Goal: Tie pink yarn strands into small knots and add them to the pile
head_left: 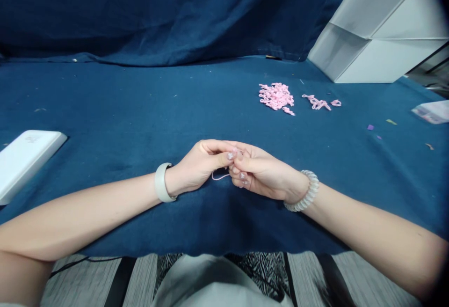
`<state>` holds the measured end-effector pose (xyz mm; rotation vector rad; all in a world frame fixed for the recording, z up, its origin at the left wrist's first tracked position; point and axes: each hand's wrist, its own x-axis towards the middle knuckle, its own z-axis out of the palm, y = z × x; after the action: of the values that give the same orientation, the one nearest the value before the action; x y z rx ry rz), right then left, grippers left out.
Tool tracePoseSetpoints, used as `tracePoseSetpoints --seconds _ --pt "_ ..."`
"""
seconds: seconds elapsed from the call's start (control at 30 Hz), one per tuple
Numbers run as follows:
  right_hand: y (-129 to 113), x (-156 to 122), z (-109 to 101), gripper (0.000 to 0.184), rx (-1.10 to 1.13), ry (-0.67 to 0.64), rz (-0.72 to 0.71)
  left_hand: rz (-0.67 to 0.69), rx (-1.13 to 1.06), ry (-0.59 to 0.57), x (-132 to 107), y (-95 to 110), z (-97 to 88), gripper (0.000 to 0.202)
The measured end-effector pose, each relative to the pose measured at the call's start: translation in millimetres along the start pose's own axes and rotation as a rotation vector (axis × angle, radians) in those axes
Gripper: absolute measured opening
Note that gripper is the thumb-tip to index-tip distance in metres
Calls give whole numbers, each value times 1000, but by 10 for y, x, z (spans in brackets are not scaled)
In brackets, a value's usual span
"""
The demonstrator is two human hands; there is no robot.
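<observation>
My left hand [205,162] and my right hand [261,171] meet fingertip to fingertip above the front of the blue cloth. Both are closed in a pinch on a thin pink cord [220,177], which hangs in a small loop below the left fingers. Most of the cord is hidden by the fingers, so its full shape cannot be made out. Beyond the right hand lies a pile of small pink cord loops [276,96]. To its right a smaller group of pink loops [317,102] is spread out, with a single loop [336,103] beside it.
At the left edge lies a white box-like object [28,157]. A large white box [379,54] stands at the back right, and a clear plastic case [433,112] sits at the right edge. Small scraps, among them a purple one [370,127], dot the blue cloth [140,120].
</observation>
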<state>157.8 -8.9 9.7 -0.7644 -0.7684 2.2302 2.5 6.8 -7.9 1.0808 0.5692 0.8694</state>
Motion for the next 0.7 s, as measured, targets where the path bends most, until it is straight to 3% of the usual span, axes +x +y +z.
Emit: tracePoseSetpoints --seconds 0.13,0.37,0.5,0.7 --pt "21 22 -7 60 -28 20 -7 -14 -42 -27 1 20 19 16" --pt "21 48 -75 50 -137 148 -87 -32 -164 57 50 -10 7 23" --pt "-25 20 -117 43 -332 221 -163 -33 -225 152 62 37 -30 21" --pt "-96 -80 -103 38 -619 203 -189 3 -243 222 60 159 -39 17"
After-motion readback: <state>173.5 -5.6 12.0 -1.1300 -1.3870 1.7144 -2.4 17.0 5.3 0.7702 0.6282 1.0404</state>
